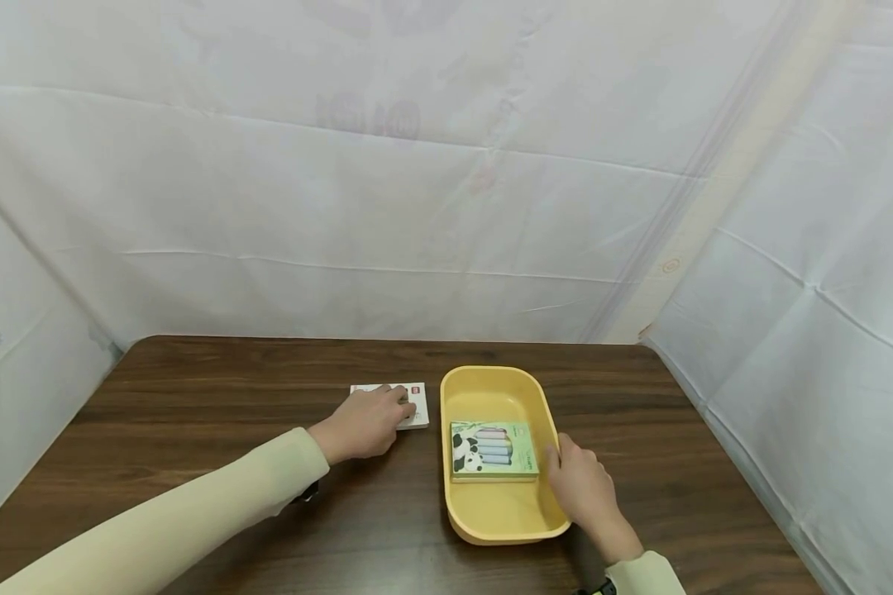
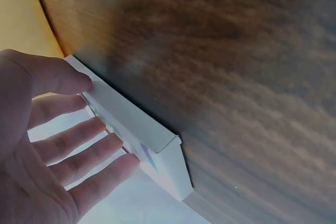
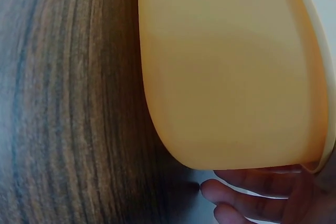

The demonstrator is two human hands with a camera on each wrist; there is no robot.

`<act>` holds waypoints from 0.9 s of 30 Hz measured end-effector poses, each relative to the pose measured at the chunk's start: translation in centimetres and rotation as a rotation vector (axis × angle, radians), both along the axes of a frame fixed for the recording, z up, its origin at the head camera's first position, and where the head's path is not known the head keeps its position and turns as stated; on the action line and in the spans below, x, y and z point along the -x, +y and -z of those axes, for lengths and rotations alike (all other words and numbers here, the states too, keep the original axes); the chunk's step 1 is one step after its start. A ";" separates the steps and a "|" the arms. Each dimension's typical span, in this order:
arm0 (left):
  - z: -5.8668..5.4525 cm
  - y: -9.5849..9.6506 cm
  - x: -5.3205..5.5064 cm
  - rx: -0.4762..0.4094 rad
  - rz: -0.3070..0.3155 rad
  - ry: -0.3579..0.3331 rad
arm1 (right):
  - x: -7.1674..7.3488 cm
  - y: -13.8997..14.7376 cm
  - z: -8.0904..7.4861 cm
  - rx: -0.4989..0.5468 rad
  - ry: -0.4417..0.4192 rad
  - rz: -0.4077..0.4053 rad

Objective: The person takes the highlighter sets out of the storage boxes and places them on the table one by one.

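Note:
A flat white box (image 1: 419, 409) with small printing lies on the table, left of a yellow plastic bin (image 1: 491, 510). Over the box reaches my left hand (image 1: 367, 420), its fingers spread across the top. The left wrist view has the thumb (image 2: 73, 77) at one long edge of the white box (image 2: 131, 116) and the fingers fairly straight along its face. My right hand (image 1: 584, 483) grips the bin's right rim, thumb inside and fingers outside against the wall. Inside the bin lies a green box (image 1: 494, 452) with a panda and marker-like sticks printed on it.
The dark wood-grain table (image 1: 216, 397) carries the bin and boxes. A pale fabric sheet (image 1: 387, 207) hangs behind the table's far edge, and similar sheets stand at the left and right sides.

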State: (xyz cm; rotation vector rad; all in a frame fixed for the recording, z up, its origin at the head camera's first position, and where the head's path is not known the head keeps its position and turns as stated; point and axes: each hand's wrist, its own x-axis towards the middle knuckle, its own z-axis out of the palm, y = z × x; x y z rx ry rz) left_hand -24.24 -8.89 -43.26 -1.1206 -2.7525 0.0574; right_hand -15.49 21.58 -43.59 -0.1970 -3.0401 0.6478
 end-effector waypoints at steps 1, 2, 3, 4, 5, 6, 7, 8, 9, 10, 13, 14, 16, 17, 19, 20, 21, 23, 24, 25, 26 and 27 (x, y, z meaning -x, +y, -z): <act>0.0 0.0 0.0 -0.004 0.000 -0.003 | 0.0 0.0 0.0 0.002 -0.001 -0.001; 0.0 0.0 0.0 -0.010 0.000 -0.005 | 0.0 0.0 0.0 0.006 -0.003 -0.002; -0.1 0.0 0.0 -0.015 -0.001 -0.007 | -0.1 0.0 0.0 0.008 -0.003 -0.002; -0.1 0.0 0.1 -0.020 -0.002 -0.010 | -0.1 0.0 0.0 0.012 -0.002 -0.002; -0.1 0.1 0.1 -0.025 -0.004 -0.015 | -0.1 -0.1 0.0 0.015 -0.002 -0.003; -0.2 0.1 0.1 -0.028 -0.006 -0.018 | -0.1 -0.1 -0.1 0.017 -0.002 -0.003; -0.2 0.1 0.1 -0.031 -0.008 -0.024 | -0.1 -0.1 -0.1 0.018 -0.002 -0.003; -0.3 0.1 0.1 -0.033 -0.010 -0.025 | -0.1 -0.1 -0.1 0.019 -0.001 -0.004; -0.3 0.1 0.1 -0.032 -0.011 -0.027 | -0.1 -0.1 -0.1 0.020 -0.001 -0.003; -0.3 0.1 0.2 -0.035 -0.012 -0.028 | 0.0 -0.1 -0.1 0.024 -0.002 -0.004; -0.5 0.1 0.4 -0.036 -0.016 -0.020 | 0.1 -0.1 0.0 0.030 0.000 -0.002; -0.6 0.2 0.5 -0.036 -0.017 -0.009 | 0.2 -0.1 0.1 0.034 0.001 -0.003; -0.7 0.2 0.7 -0.042 -0.020 0.006 | 0.5 0.0 0.1 0.043 0.000 -0.004; -0.8 0.3 0.8 -0.045 -0.020 0.015 | 0.6 0.0 0.1 0.044 0.000 -0.004; -0.9 0.4 0.9 -0.057 -0.014 0.037 | 0.8 0.0 0.2 0.049 -0.003 -0.002; -1.0 0.5 0.9 -0.067 -0.008 0.047 | 0.9 0.1 0.2 0.046 -0.001 0.000; -1.1 0.5 1.0 -0.076 -0.005 0.056 | 1.0 0.0 0.2 0.045 -0.003 -0.001; -1.2 0.6 1.0 -0.087 -0.001 0.077 | 1.3 0.0 0.1 0.038 -0.005 -0.001; -1.3 0.6 1.0 -0.090 -0.002 0.086 | 1.4 0.0 0.1 0.037 -0.005 -0.004; -1.5 0.6 0.9 -0.095 -0.003 0.092 | 1.4 -0.1 0.1 0.041 -0.007 -0.006; -1.6 0.6 0.9 -0.097 -0.006 0.098 | 1.5 -0.1 0.2 0.046 -0.007 -0.009; -1.7 0.5 0.9 -0.100 -0.010 0.103 | 1.6 -0.2 0.2 0.053 -0.010 -0.015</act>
